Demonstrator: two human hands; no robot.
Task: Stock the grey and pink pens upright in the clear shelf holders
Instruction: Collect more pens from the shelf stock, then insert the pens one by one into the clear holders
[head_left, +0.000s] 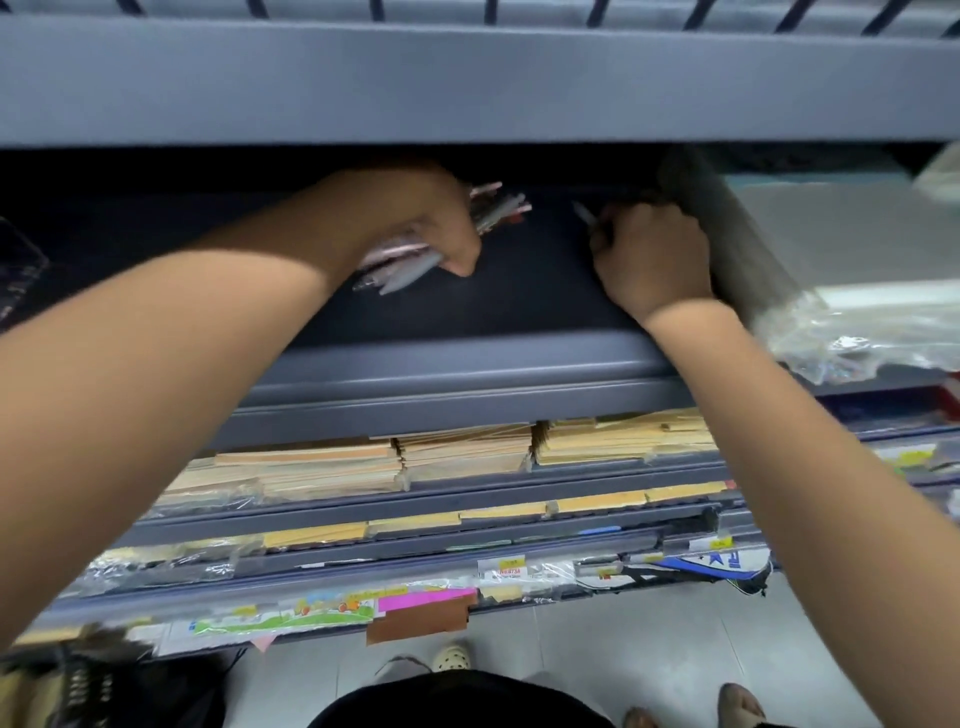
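Pens: the grey and pink plastic pens (400, 270) are a thick bundle in my left hand (431, 223). My fingers are wrapped round the middle and the ends fan out on both sides. The bundle hangs just above the dark grey metal shelf (467, 312), deep under the board above. No pen in view stands in a holder.

Far left: a clear plastic holder (21, 265), faint at the frame edge and well apart from both hands. Contents not readable.

Risk 1: the bundle is loose and fanned. If I relax my fingers to feed one pen out, the outer ones could slide free and roll toward the shelf's front lip.

Centre-right: my right hand (654, 254) is curled, with a single grey pen tip (584, 212) poking out past the knuckles. I judge it pinches that one pen, though blur hides the fingertips.

Risk 2: the recess is dark and the view smeared. A pen set down by feel may miss its slot or lean over instead of standing upright.

Right: a grey roll wrapped in crinkled clear film (727, 244) lies just beside my right hand; contact not clear.

Risk 3: my wrist could nudge the roll or snag its film.
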